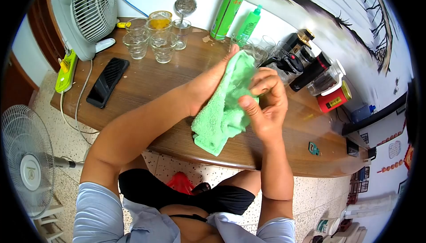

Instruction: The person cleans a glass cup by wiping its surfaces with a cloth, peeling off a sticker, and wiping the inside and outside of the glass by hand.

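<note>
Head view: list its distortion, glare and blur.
Head view: strong wide-angle distortion, black corners, front edge of the table bowing; also in the head view, paler sheen on its right part; and in the head view, slight softness near the right hand, perhaps motion blur.

Light's bright and fairly even over my table (142, 83); pale sheen on the varnish to the right of my right hand (270, 105); glossy streaks on the black phone (108, 82); floor (310, 194) bright, darker under the table edge; some smear where my right fingers meet the green cloth (217, 118) (towelling texture reads fine lower down); heavy fisheye, black corners, straight lines bending near the rim; far right of the room small, soft.
</note>
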The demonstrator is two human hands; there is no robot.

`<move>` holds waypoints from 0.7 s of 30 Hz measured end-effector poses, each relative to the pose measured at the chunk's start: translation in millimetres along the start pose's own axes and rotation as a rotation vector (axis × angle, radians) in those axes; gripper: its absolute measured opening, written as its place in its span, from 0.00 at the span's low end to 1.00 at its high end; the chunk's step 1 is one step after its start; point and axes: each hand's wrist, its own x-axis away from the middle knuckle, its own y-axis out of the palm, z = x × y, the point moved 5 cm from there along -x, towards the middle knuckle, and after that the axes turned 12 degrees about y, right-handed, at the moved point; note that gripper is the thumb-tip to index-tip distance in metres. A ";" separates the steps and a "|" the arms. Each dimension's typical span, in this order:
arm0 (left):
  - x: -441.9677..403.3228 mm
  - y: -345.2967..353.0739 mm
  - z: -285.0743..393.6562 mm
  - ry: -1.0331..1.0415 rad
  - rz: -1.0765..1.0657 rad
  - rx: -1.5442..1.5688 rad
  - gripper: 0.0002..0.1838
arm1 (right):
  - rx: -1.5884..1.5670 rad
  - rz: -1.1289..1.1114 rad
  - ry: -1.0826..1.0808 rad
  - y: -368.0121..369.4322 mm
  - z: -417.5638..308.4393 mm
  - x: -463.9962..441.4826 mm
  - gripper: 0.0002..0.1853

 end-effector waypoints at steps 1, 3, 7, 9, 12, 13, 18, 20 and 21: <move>0.2 -0.8 -1.0 -0.010 -0.004 -0.017 0.34 | -0.102 0.019 0.053 -3.3 7.8 0.5 0.18; -0.1 3.3 -1.8 -0.013 0.052 -0.142 0.33 | -0.222 0.052 0.184 -4.3 5.9 0.2 0.17; 1.7 -0.4 7.0 0.110 0.119 -0.514 0.38 | -0.327 -0.032 0.396 -5.0 14.7 5.6 0.15; 2.9 1.3 14.7 0.188 0.055 -0.631 0.40 | -0.185 -0.105 0.304 -1.9 18.1 4.4 0.15; 1.7 7.9 21.8 0.277 0.025 -0.717 0.45 | -0.015 -0.176 0.206 7.4 13.3 7.0 0.16; 2.2 9.1 24.5 0.257 0.022 -0.686 0.46 | 0.075 -0.215 0.156 10.6 5.2 6.4 0.16; 3.1 15.0 20.5 0.085 0.116 -0.362 0.48 | 0.306 -0.223 -0.065 16.9 -6.6 6.3 0.17; -0.7 10.9 17.3 0.071 0.010 -0.346 0.47 | 0.315 -0.160 -0.104 14.2 -5.7 3.4 0.17; -1.9 11.3 16.2 0.064 -0.043 -0.338 0.46 | 0.320 -0.128 -0.123 12.3 -5.6 2.8 0.16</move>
